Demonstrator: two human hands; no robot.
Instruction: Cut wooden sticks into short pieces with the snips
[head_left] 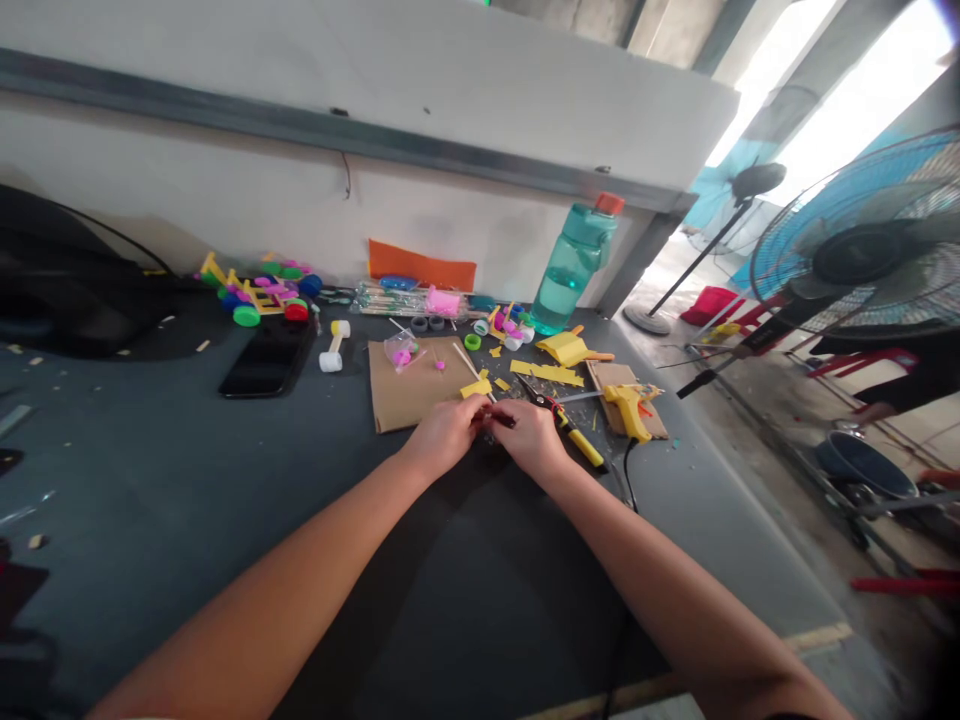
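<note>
My left hand (448,436) and my right hand (531,436) meet over the dark table, fingertips pinched together. What they hold between them is small and hidden by the fingers. A thin pale stick (466,363) runs down to the fingertips, and a small yellow piece (475,388) shows just beyond my left hand. Left of that lies a brown cardboard sheet (390,395) with a pink bead-like bit (440,365) on it. By my right hand is a cutting tool (583,446) with dark jaws and a yellow handle. Yellow strips (547,373) lie past it.
A yellow glue gun (628,408) rests on cardboard at the right, its cord trailing. Behind stand a teal bottle (568,270) and colourful wheeled toys (262,295). A black phone (268,358) lies left. A large fan (855,250) stands beyond the table's right edge.
</note>
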